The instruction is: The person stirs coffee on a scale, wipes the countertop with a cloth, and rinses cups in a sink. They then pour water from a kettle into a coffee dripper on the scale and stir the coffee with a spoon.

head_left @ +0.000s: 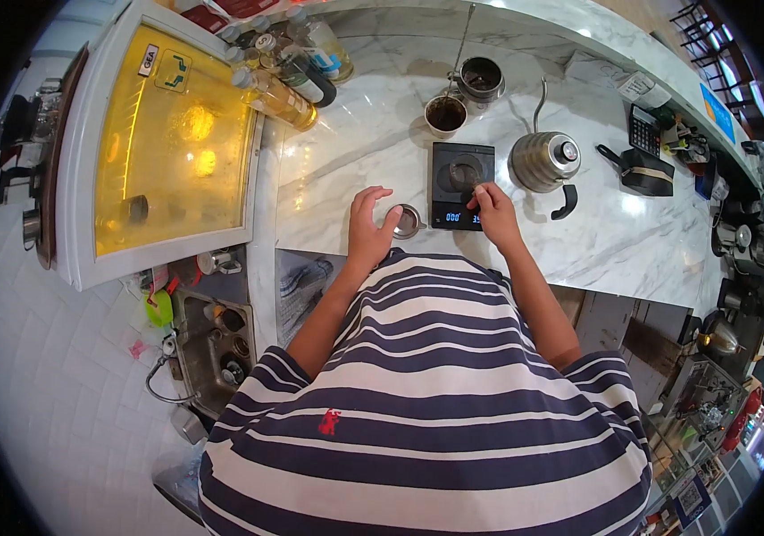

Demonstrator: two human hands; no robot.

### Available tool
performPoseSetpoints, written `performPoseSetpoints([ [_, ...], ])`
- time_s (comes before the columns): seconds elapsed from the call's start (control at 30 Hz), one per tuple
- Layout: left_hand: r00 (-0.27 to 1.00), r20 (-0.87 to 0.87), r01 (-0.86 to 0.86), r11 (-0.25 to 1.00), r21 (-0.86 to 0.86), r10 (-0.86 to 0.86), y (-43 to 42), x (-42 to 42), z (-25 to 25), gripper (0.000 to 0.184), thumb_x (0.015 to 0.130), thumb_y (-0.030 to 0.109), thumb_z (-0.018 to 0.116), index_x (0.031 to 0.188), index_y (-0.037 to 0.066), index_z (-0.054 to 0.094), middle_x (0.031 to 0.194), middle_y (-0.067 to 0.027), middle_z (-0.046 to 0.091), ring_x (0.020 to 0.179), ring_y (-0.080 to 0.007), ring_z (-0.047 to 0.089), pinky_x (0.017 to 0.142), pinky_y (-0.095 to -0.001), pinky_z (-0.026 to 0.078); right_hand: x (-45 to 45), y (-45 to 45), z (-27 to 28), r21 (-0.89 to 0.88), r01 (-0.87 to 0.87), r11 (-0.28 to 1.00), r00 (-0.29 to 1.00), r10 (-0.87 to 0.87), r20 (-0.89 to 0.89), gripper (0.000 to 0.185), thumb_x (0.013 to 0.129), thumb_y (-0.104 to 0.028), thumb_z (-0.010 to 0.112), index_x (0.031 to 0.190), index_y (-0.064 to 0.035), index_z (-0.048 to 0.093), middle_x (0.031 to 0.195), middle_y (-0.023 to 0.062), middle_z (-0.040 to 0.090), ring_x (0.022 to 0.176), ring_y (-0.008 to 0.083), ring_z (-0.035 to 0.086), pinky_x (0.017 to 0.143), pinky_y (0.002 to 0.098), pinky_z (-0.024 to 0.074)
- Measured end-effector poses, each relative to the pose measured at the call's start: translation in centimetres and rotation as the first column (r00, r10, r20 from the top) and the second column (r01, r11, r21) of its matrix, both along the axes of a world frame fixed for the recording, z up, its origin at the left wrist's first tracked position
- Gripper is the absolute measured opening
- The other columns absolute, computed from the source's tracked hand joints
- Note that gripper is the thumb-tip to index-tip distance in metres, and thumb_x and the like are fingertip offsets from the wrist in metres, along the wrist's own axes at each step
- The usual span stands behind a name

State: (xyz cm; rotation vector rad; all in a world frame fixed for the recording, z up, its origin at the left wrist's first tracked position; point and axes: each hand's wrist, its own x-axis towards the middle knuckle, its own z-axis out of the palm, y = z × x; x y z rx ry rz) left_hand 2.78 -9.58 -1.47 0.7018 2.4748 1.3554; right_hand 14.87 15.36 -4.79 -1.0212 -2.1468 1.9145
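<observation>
A black digital scale (440,192) with a lit blue display lies on the marble counter in front of me. On it stands a small clear glass cup (465,173). My right hand (497,217) is closed in a pinch at the cup's near right side, over the scale's edge. Left of the scale, a small round metal cup (407,221) rests on the counter. My left hand (373,226) is beside it, fingers spread and thumb near its rim; whether they touch I cannot tell.
A steel gooseneck kettle (538,163) stands right of the scale. Behind the scale are a cup with dark contents (445,114) and a metal canister (480,79). Bottles (276,100) line the back left, beside a yellow-lit cabinet (176,143). A calculator (644,130) lies at right.
</observation>
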Motion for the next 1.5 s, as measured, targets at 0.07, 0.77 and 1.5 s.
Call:
performPoseSetpoints([
  [0.07,1.000,-0.007,0.007,1.000,0.009,-0.007,0.1,-0.1,-0.2,0.036,0.093,0.019,0.074,0.126,0.010,0.064,0.138,-0.0119,0.057,0.130,-0.0295,0.054,0.103,-0.0448,0.047,0.1,0.0,0.3,0.006,-0.024,1.000,1.000,0.024,0.016,0.027,0.106,-0.028,0.055,0.102,-0.0037,0.067,0.079,0.0031,0.070,0.071,0.0110,0.058,0.067,0.0293,0.0455],
  [0.77,0.998,-0.042,0.041,0.999,0.031,-0.039,0.7,-1.0,-1.2,0.036,0.092,0.018,0.074,0.126,0.010,0.066,0.135,-0.0119,0.059,0.126,-0.0296,0.057,0.103,-0.0443,0.047,1.3,0.9,1.5,0.112,0.102,0.989,0.994,-0.107,0.037,0.028,0.101,-0.025,0.066,0.117,-0.0021,0.069,0.080,0.0057,0.070,0.072,0.0119,0.064,0.066,0.0283,0.0485],
  [1.5,0.998,0.026,-0.056,0.997,-0.056,0.058,2.7,-2.7,-0.7,0.037,0.092,0.016,0.074,0.127,0.011,0.065,0.137,-0.0110,0.058,0.126,-0.0275,0.058,0.101,-0.0457,0.048,-14.4,12.2,10.2,0.840,-0.044,0.541,0.974,0.209,-0.084,0.072,0.077,-0.024,0.088,0.141,-0.0162,0.057,0.139,0.0086,0.061,0.128,0.0367,0.052,0.107,0.0472,0.0451],
])
